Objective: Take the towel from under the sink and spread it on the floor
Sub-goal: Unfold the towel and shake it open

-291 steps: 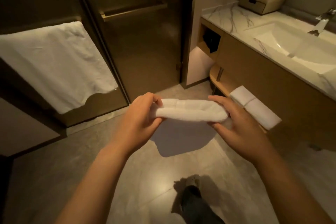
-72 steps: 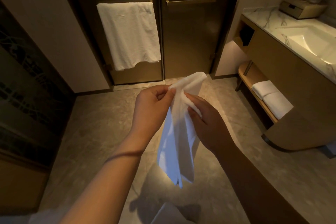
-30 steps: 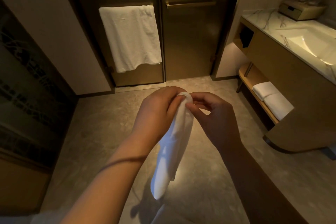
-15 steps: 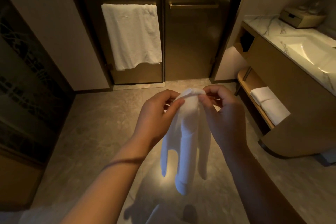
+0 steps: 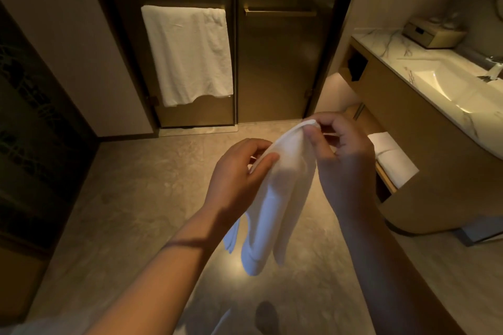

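Fingertips of my right hand (image 5: 345, 166) are curled in and pinch the top edge of the towel (image 5: 275, 212) at its highest corner, up in front of me. My left hand (image 5: 236, 179) sits just beside it and a little lower, thumb and forefinger closed on the same edge, so the cloth runs in a short slope between the two grips. Below that the towel hangs free in bunched, lengthwise folds. Its long axis is close to vertical, with the lower end pointing down at the floor (image 5: 136, 198) and leaning slightly toward my left. It is in the air, clear of the tiles, not yet spread. A thin dark band (image 5: 185, 243) circles my left wrist. To the right stands the vanity (image 5: 424, 144) with its lit sink (image 5: 449, 84). On the open shelf underneath lie folded towels (image 5: 392, 160), well apart from the one I hold. Ahead, a larger hanging towel (image 5: 190, 54) drapes from a bar on the glass door (image 5: 190, 117).
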A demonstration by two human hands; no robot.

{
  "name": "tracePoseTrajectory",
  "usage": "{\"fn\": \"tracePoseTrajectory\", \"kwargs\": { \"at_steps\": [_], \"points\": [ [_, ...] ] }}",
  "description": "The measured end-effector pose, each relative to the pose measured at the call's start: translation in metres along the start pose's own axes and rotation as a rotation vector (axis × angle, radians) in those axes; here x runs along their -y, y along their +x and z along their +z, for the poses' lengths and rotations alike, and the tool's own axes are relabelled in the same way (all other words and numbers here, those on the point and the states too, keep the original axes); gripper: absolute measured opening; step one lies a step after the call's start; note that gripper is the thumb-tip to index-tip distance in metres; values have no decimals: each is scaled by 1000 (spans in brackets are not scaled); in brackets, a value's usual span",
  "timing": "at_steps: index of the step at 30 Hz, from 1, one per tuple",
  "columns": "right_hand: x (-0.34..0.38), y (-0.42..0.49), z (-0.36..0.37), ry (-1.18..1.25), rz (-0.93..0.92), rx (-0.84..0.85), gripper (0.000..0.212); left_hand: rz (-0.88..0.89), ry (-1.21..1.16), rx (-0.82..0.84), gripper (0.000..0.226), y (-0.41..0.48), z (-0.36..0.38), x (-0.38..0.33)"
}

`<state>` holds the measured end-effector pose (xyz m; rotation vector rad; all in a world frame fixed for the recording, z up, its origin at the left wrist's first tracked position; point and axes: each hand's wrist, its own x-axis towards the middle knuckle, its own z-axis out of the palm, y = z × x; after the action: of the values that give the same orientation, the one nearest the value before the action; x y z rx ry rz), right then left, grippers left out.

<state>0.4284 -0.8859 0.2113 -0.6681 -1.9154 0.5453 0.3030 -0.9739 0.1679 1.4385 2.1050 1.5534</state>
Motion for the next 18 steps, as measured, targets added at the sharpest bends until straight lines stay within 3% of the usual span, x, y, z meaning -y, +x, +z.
{"fn": "tracePoseTrajectory", "kwargs": {
  "at_steps": [6, 11, 15, 18],
  "points": [
    [1, 8, -14, 102, 74, -112, 11, -110, -59, 26, 12, -5, 2, 13],
    [-5, 10, -26, 208, 221, -151, 9, -63, -76, -22, 12, -1, -1, 6],
    [-13, 8, -37, 105, 254, -23, 13, 5, -52, -66, 7, 7, -8, -2],
    [-10, 1, -37, -150, 57, 148, 26, 65, -3, -37, 9, 8, -8, -9]
  ]
}}
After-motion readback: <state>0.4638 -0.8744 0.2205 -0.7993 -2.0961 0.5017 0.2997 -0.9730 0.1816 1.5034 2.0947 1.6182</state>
